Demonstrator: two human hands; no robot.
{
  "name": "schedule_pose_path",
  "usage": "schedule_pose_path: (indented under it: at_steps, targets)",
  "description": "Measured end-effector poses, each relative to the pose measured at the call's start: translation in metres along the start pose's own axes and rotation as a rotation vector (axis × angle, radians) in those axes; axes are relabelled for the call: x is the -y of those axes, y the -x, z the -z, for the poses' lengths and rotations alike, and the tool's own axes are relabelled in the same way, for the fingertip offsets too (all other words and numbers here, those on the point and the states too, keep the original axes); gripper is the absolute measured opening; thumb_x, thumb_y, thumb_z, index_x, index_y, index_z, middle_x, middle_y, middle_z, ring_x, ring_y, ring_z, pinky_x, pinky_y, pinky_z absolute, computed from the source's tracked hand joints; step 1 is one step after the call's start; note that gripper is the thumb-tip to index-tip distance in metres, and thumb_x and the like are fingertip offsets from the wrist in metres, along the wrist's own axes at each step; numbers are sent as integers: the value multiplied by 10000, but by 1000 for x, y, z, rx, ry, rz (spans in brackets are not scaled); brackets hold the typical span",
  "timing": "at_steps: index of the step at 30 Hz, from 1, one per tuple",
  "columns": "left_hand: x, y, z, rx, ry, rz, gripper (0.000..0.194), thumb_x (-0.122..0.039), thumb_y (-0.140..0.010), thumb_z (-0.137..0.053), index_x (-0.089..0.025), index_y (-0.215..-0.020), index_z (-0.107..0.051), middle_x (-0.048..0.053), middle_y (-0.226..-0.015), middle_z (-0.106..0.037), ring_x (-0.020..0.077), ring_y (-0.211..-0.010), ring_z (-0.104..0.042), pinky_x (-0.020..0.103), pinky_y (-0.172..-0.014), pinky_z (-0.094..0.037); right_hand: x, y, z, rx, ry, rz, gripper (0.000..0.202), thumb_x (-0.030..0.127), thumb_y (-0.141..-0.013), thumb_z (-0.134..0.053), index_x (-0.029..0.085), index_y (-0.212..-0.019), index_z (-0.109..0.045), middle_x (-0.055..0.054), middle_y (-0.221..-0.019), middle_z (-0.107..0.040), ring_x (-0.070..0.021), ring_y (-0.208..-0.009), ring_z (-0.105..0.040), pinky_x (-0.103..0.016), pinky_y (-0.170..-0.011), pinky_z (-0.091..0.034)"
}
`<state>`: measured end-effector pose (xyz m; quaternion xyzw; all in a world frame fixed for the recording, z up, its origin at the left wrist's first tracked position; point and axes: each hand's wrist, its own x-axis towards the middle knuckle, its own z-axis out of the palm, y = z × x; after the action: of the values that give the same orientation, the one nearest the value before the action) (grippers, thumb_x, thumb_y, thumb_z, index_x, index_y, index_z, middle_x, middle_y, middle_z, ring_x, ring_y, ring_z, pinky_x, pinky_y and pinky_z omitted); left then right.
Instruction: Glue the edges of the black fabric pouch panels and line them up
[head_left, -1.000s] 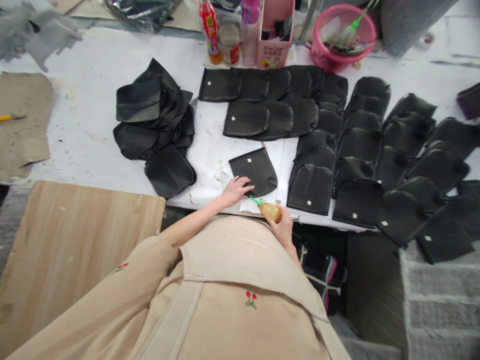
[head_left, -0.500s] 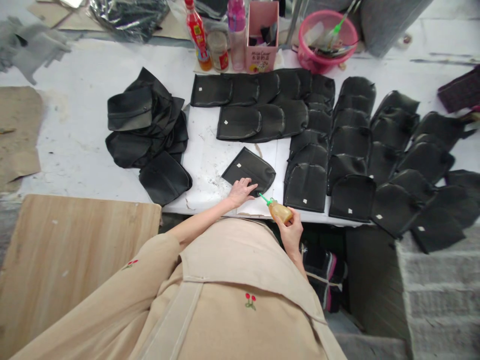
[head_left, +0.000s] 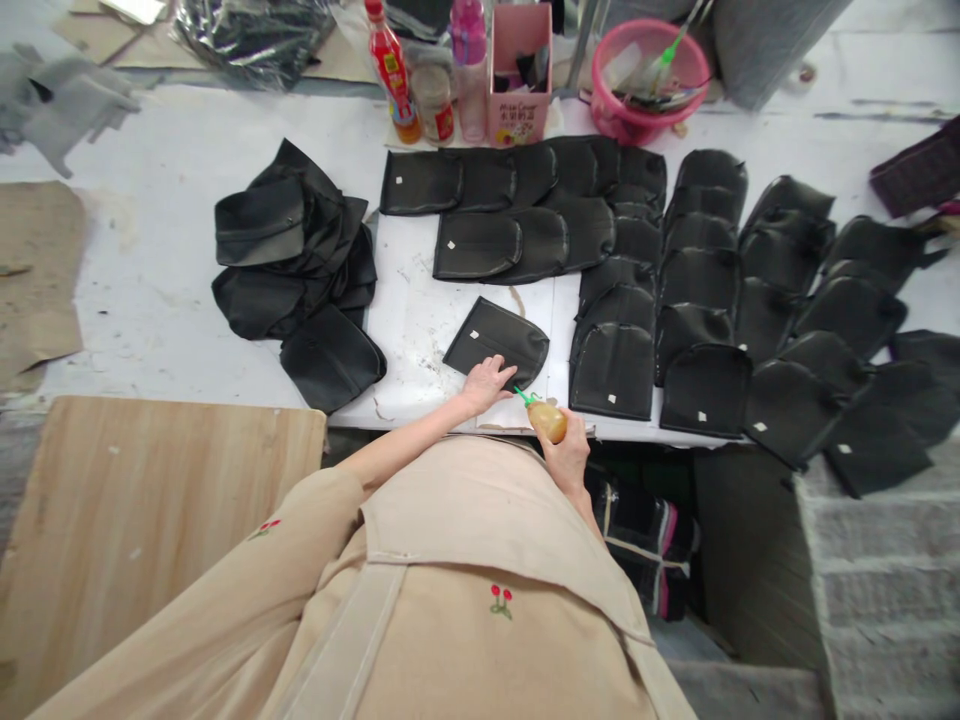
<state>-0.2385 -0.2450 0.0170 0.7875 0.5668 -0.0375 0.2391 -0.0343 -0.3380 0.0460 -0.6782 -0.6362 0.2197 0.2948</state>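
Observation:
A black leather-like piece (head_left: 499, 335) with one rounded end and a small white mark lies flat near the table's front edge. My left hand (head_left: 486, 386) rests on its near edge with the fingers stretched out. In my right hand (head_left: 568, 455) is a squeeze bottle (head_left: 548, 421) of yellowish-brown liquid, held tilted. Its thin green nozzle tip is at the near edge of the black piece, close to my left fingertips. Whether liquid is coming out is too small to tell.
A loose pile of black pieces (head_left: 300, 235) lies to the left. Overlapping rows of similar pieces (head_left: 611, 370) spread to the right. Along the back stand a red-labelled bottle (head_left: 392, 75), a glass jar (head_left: 433, 105), a pink box (head_left: 519, 115) and a pink basket (head_left: 637, 125).
My right hand has moved a little left with the squeeze bottle, which now points more sideways. The nozzle tip has shifted slightly left. My left hand stays on the black piece.

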Motion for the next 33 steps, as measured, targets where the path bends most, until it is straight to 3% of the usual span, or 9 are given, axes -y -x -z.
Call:
schedule_pose_path:
  at_steps: [12, 33]
  targets:
    - [-12, 2, 5, 58, 4, 41, 563, -366, -900, -699, -201, -1405, -511, 150, -1352, -502, 254, -1112, -626, 298, -853, -518, -3, 2, -3, -1, 176, 68, 330, 384, -933, -558, 195, -1203, -576, -102, -997, -617, -258, -890, -623, -388, -776, -546]
    - [-5, -2, 1, 56, 74, 41, 544, -307, -892, -707, -205, -1393, -521, 128, -1287, -504, 237, -1016, -669, 298, -835, -521, -5, 4, 5, -14, 31, -26, 431, 525, -898, -619, 213, -1193, -579, -91, -1056, -651, -252, -977, -625, -407, -873, -533]
